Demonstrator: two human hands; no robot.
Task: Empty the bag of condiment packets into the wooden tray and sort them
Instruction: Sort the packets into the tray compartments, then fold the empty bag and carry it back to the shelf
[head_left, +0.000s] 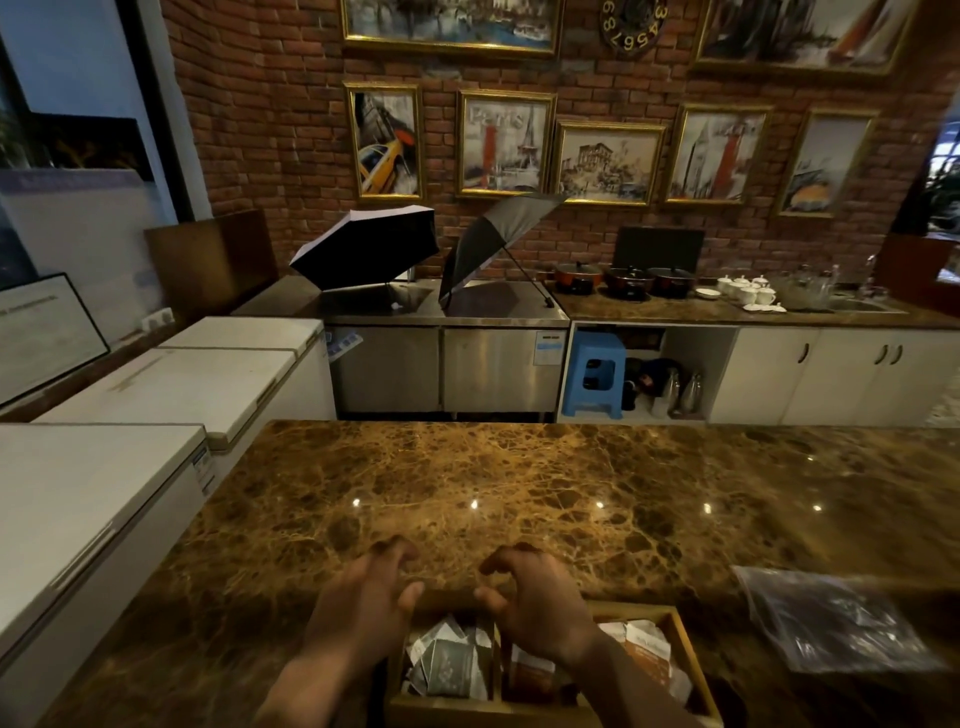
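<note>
Brown marble countertop (519, 483) with gold veining fills the near half of the room, glossy enough to catch small ceiling lights. At its near edge sits the wooden tray (693, 670), split by a divider into compartments. Dark grey and white packets (449, 662) lie heaped in the left compartment, and orange and white packets (641, 644) in the one to its right.

Both bare hands hover over the far rim of the tray, close together but not touching. The left hand (363, 608) has its fingers curled and spread like a claw, with nothing in it. The right hand (535, 597) is shaped the same way, thumb and fingers bent apart, also empty, and hides part of the divider.

Off to the right on the counter, well apart from the tray, lies the clear plastic bag (831, 618), flat and crumpled.

Beyond the counter, two open umbrellas (363, 244) rest on a steel unit against a brick wall (280, 104) hung with gold-framed pictures. White chest freezers (156, 384) line the left side, and a blue stool (595, 374) stands under the far counter.
</note>
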